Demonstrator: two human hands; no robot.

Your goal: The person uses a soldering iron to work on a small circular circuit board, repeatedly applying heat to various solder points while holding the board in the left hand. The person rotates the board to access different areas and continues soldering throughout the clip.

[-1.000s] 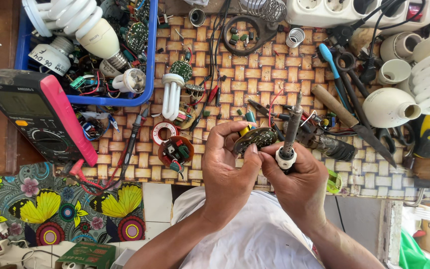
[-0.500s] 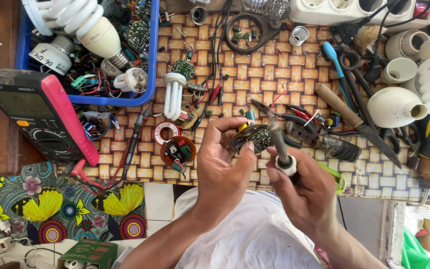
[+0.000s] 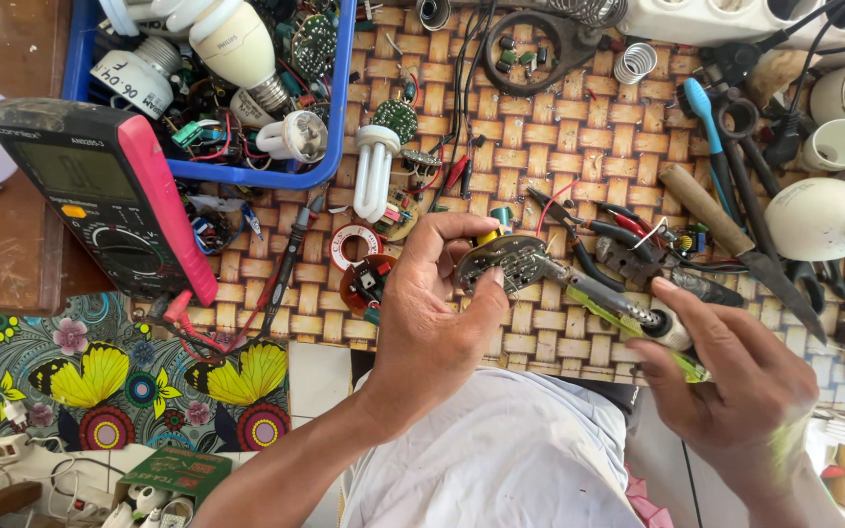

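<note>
A woven mat [image 3: 559, 127] spreads out beyond both hands, carrying most of the clutter. Up and to the left of the grip, a blue bin [image 3: 339, 117] holds lamp parts, and a black and pink multimeter [image 3: 110, 200] lies further left on the wooden table edge. Well to the right of the grip sit white bulb housings [image 3: 823, 215] and a knife with a wooden handle [image 3: 716, 220]. The left hand [image 3: 437, 313] is closed on a small round circuit board [image 3: 501, 262], pinched at its rim between thumb and fingertips, held just above the mat's near edge and turned toward the camera. The right hand [image 3: 731, 381] is wrapped around a soldering iron [image 3: 618, 305], whose metal shaft slants up and left so its tip meets the board's right edge; whether it truly touches is hard to say from this angle. Just left of the held board, a spiral-less compact lamp [image 3: 376, 176] and a small round red base [image 3: 366, 282] lie on the mat.
</note>
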